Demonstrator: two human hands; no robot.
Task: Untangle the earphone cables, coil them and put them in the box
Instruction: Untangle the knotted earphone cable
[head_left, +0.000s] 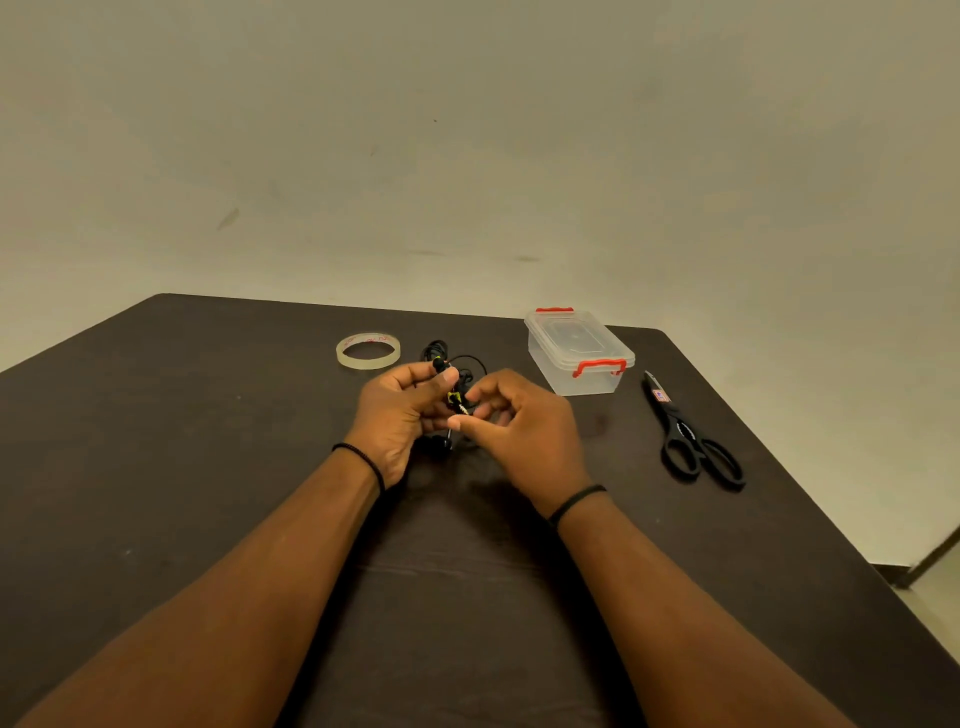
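Observation:
A tangle of black earphone cables (457, 400) with yellow marks is held between both hands above the middle of the dark table. My left hand (400, 415) grips the bundle with thumb and fingers near its top. My right hand (519, 426) pinches the cable from the right. Loops of cable (439, 351) stick out behind the hands, and earbuds (441, 446) hang below them. The clear plastic box (579, 351), its lid on and with red latches, stands to the right of the hands near the table's far edge.
A roll of clear tape (368, 352) lies to the left of the cables. Black scissors (691, 436) lie at the right, beyond the box. The dark table (208, 467) ends at the far edge by a pale wall and at the right edge.

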